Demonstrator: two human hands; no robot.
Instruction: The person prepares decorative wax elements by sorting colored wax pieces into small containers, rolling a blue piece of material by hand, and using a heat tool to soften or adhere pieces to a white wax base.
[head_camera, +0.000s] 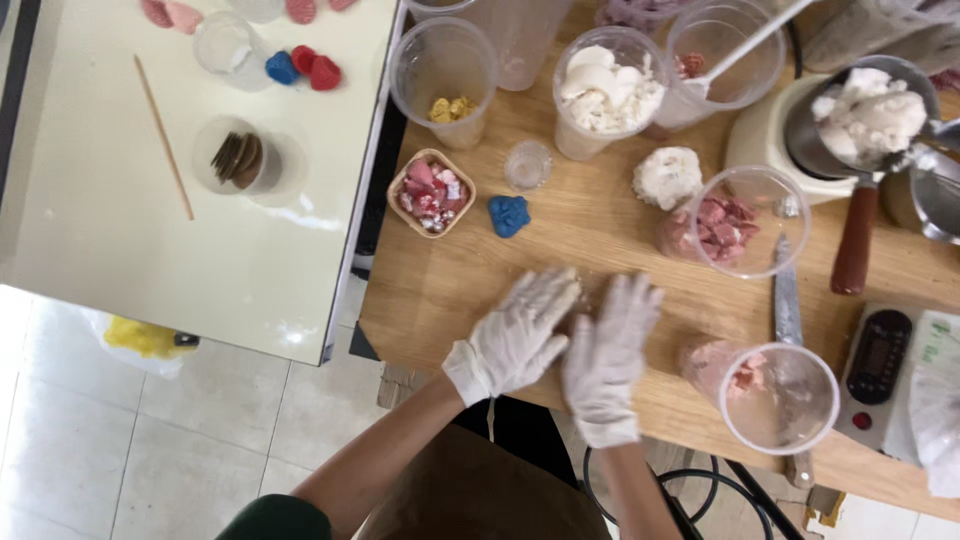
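Two gloved hands meet at centre frame on the wooden table (470, 290): left hand (515, 335) & right hand (608, 350), fingers extended, palms pressed toward each other. Something sits btwn them, but it's hidden & blurred, so can't tell what. Likely rolling or pressing a soft lump; to do it well, keep pressure even w/ both palms, wrists low. Blue lump (509, 215) lies just above, upper centre; knife (787, 300) to the right, well clear; pink-chunk cup (775, 395) near right hand.
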